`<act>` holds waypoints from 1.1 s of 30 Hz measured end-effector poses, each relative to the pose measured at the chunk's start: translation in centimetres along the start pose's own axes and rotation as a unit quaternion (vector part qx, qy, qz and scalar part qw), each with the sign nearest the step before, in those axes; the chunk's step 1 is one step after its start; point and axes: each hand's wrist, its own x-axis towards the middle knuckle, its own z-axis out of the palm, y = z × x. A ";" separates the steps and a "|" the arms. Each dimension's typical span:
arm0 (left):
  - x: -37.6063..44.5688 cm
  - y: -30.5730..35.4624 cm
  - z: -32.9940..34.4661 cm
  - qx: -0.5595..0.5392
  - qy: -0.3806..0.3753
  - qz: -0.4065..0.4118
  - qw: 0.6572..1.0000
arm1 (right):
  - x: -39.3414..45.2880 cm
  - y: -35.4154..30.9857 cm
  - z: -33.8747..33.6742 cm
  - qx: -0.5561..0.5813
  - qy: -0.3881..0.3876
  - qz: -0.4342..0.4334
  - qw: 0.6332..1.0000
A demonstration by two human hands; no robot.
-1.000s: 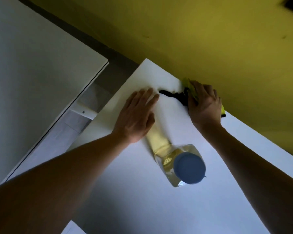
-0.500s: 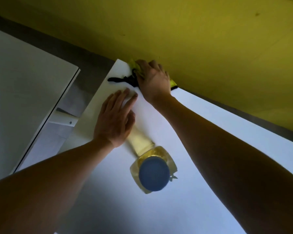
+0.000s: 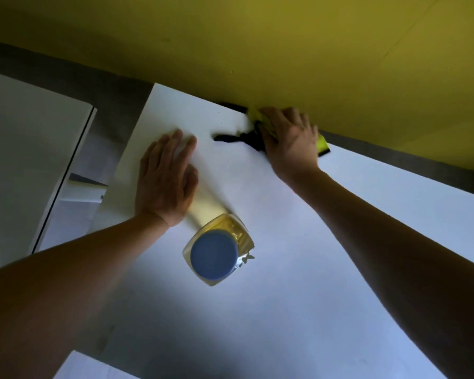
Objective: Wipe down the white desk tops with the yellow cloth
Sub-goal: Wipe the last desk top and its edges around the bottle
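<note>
The right hand (image 3: 290, 143) lies on top of a bunched yellow cloth (image 3: 322, 143), fingers curled down over it and pressing it onto the far edge of a white desk top (image 3: 298, 269), right where the desk meets a yellow wall (image 3: 257, 50). Only small bits of yellow show past the fingers and at the outer side of the hand. A black strip of the cloth (image 3: 230, 138) trails out from under the hand across the desk, toward the other hand. The left hand (image 3: 166, 177) rests flat on the same desk top, palm down, fingers straight and close together, holding nothing, near the desk's far left corner. Just beside its wrist stands a clear bottle of yellowish liquid with a blue cap (image 3: 214, 255), seen from above. To the left, across a dark gap, is a second white desk top (image 3: 19, 149). Both forearms reach in from the bottom of the view.
</note>
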 end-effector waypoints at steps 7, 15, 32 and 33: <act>-0.1 -0.2 0.0 0.012 -0.006 0.002 1.000 | 3.0 -6.2 2.5 0.005 -0.036 -0.056 0.998; 0.9 -0.9 -2.2 0.046 -0.086 0.046 0.994 | -3.1 5.7 -2.9 -0.007 0.013 0.031 0.999; -6.4 -1.4 -1.7 0.043 -0.097 -0.008 0.994 | -5.7 3.8 -2.0 0.009 0.008 0.022 1.000; -5.8 -1.0 -2.4 0.038 -0.117 -0.020 0.992 | -5.7 3.8 -2.0 0.010 0.000 0.019 1.000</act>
